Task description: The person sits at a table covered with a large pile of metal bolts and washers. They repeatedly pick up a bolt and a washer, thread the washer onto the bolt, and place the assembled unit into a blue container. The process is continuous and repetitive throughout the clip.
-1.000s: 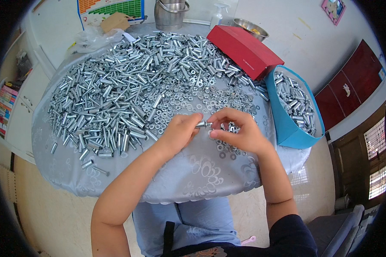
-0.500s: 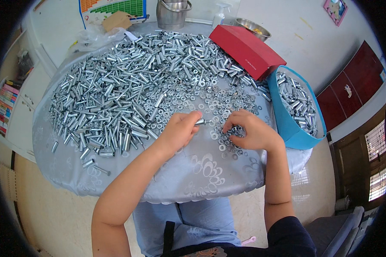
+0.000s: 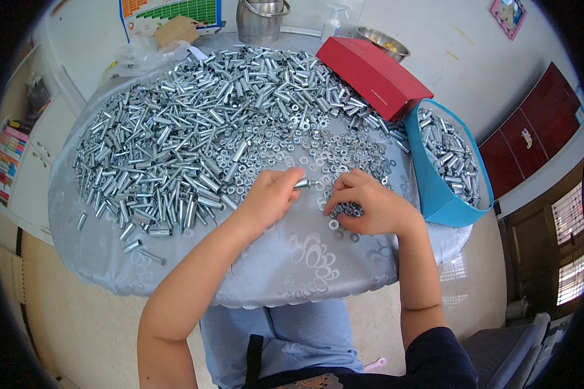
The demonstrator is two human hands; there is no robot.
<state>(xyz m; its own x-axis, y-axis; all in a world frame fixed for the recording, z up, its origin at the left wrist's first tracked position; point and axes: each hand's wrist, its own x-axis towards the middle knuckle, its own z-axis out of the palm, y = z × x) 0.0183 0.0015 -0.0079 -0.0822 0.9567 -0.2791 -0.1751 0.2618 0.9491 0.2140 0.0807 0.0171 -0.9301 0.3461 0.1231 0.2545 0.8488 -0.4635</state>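
Observation:
My left hand [image 3: 274, 194] is closed on a silver bolt [image 3: 304, 184], whose end sticks out to the right past the thumb and forefinger. The part inside the fist is hidden. Over a small heap of metal nuts [image 3: 349, 209], my right hand [image 3: 373, 204] is curved with thumb and fingers apart. Nuts show in the gap between them, and the fingertips reach down among them at the heap's left side. A flat washer [image 3: 334, 224] lies just below these fingers. More loose washers and nuts [image 3: 334, 152] spread beyond both hands.
A large pile of silver bolts and sleeves [image 3: 175, 129] covers the table's far and left parts. A red box [image 3: 376, 74] and a blue bin [image 3: 428, 188] of metal sleeves stand at right. Behind are a steel pail [image 3: 259, 26], a spray bottle [image 3: 331, 26] and a metal bowl [image 3: 402, 52].
My right hand has shifted slightly left and down, and its fingers have come lower around the nuts. My left hand has hardly moved and keeps its hold on the bolt.

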